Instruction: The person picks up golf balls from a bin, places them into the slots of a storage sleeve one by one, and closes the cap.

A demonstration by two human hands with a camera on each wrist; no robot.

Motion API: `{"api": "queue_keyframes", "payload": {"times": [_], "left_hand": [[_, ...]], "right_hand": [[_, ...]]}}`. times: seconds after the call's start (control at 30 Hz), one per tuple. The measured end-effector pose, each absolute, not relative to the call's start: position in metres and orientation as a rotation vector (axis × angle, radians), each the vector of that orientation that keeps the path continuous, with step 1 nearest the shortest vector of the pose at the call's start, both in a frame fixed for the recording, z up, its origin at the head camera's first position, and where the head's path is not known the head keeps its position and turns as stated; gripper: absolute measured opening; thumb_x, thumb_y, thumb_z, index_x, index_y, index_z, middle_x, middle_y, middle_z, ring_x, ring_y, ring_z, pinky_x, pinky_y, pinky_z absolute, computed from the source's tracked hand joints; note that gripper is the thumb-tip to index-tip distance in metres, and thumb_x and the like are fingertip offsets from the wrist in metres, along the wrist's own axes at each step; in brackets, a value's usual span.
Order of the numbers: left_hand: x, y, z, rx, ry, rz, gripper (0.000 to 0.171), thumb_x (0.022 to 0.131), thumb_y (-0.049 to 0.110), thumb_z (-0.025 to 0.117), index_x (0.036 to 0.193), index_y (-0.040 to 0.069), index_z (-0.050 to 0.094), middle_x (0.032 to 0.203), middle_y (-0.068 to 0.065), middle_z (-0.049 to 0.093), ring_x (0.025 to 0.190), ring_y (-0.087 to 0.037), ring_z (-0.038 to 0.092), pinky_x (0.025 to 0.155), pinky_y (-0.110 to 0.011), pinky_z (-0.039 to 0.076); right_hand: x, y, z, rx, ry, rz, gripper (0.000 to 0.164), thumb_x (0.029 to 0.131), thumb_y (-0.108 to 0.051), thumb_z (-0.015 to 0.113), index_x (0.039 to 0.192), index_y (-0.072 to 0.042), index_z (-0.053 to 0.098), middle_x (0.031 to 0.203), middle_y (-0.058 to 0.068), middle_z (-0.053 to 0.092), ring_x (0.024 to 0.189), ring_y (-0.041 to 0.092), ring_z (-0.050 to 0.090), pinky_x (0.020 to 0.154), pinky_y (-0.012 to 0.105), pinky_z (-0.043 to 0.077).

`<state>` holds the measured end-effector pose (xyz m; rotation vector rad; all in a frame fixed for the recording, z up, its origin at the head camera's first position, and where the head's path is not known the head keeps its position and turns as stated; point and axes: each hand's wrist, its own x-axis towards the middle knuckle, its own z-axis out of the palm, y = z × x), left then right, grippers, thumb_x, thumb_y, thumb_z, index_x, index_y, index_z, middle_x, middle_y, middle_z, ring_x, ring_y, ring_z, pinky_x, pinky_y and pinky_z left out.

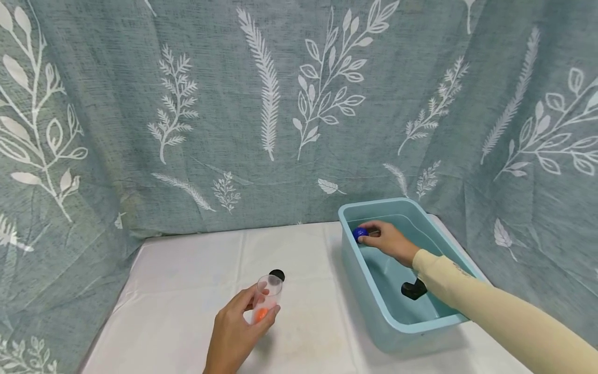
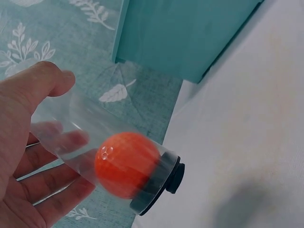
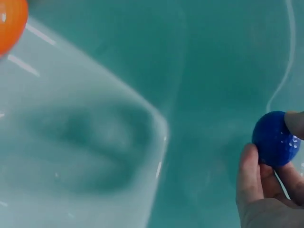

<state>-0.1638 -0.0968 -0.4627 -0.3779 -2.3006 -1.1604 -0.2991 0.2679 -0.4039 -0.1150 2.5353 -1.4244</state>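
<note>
My left hand (image 1: 240, 322) grips a clear plastic tube (image 1: 272, 297) above the table, its open rim tilted up. An orange golf ball (image 2: 127, 165) sits inside at the lower end, against a black end cap (image 2: 159, 185). Over at the right, my right hand (image 1: 390, 240) is inside the teal bin (image 1: 369, 280), near its far left side. It pinches a blue golf ball (image 3: 275, 138) between thumb and fingers, lifted off the bin's floor. Part of another orange ball (image 3: 10, 23) shows at the corner of the right wrist view.
A round black piece (image 1: 277, 275), like a cap, shows just behind the tube. Inside the bin lies a black object (image 1: 413, 290), partly covered by the right sleeve. The white-covered table (image 1: 187, 280) meets a patterned teal curtain (image 1: 210, 130) at the back and sides.
</note>
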Motion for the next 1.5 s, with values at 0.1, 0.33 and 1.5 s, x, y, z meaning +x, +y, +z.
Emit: {"api": "queue_keyframes", "payload": {"times": [0.1,0.33,1.5], "left_hand": [[-0.163,-0.096,-0.460,-0.369,-2.319,-1.161,0.050,0.074,0.022,0.092,0.118,0.011,0.072,0.101,0.018,0.069,0.085,-0.004,0.066,0.078,-0.014,0.051],[-0.159,-0.095,-0.456,-0.335,-2.359,-1.154,0.046,0.075,0.025,0.091,0.116,0.015,0.072,0.098,0.019,0.066,0.086,-0.003,0.065,0.077,-0.031,0.058],[-0.154,-0.091,-0.432,-0.398,-2.327,-1.149,0.050,0.078,0.025,0.090,0.123,0.013,0.071,0.101,0.008,0.071,0.084,-0.008,0.068,0.075,-0.033,0.060]], "right_hand": [[-0.290,0.270,-0.398,-0.105,2.536,-1.491,0.054,0.099,-0.028,0.068,0.144,-0.002,0.050,0.136,0.020,0.057,0.123,0.034,0.056,0.105,0.057,0.044],[-0.275,0.271,-0.381,-0.187,2.509,-1.678,0.055,0.098,-0.036,0.069,0.142,-0.010,0.052,0.135,0.015,0.057,0.122,0.031,0.057,0.105,0.055,0.045],[-0.206,0.115,-0.362,-0.826,2.035,-1.862,0.041,0.095,-0.018,0.073,0.135,-0.014,0.063,0.130,0.004,0.064,0.121,0.024,0.061,0.097,0.036,0.054]]}}
